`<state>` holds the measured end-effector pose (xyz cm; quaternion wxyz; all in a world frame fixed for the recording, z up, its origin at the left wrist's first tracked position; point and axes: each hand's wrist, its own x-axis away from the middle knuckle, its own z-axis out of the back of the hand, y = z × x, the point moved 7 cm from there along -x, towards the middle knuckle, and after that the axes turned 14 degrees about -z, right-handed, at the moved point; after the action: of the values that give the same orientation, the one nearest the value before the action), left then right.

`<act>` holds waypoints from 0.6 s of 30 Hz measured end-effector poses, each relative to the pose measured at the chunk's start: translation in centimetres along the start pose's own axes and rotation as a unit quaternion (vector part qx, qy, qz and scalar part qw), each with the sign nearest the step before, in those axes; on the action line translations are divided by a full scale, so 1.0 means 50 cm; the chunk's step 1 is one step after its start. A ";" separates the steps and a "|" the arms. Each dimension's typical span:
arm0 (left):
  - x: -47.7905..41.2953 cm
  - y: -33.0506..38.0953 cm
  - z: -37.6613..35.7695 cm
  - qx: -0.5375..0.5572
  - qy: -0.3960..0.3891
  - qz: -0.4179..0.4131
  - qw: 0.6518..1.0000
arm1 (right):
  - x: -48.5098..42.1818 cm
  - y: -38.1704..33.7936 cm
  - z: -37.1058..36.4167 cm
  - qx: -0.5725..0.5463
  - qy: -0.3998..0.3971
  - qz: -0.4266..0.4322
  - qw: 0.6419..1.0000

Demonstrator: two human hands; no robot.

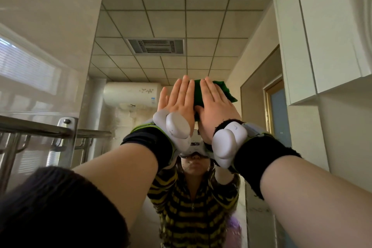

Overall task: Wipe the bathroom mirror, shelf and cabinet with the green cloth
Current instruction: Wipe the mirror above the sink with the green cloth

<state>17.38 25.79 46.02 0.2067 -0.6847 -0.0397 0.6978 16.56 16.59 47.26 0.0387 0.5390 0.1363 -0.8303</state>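
Pressing green cloth (220, 89) against mirror (161, 26), flat right hand (216, 106) lies beside flat left hand (178, 99).

Bunched dark green cloth (221, 88) pressed high against the mirror (161, 26); white cabinet (332, 26) just to its right.

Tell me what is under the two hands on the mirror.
The green cloth lies under the left hand and right hand, pressed flat to the mirror. A strip shows between them and a corner beyond the right hand; the rest, and the glass beneath, is covered.
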 end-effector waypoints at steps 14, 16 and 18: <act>0.035 -0.026 0.001 0.026 -0.053 -0.002 0.998 | 0.024 -0.025 -0.022 0.013 0.005 0.003 1.000; 0.032 -0.029 -0.001 0.027 -0.041 0.004 0.999 | 0.019 -0.028 -0.019 0.019 0.002 0.005 1.000; 0.026 -0.039 -0.001 0.025 -0.034 0.010 0.999 | 0.010 -0.035 -0.018 0.018 0.001 0.007 1.000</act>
<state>17.92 28.02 45.44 0.2158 -0.6555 -0.0224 0.7233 16.77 18.57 46.82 0.0346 0.5414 0.1176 -0.8318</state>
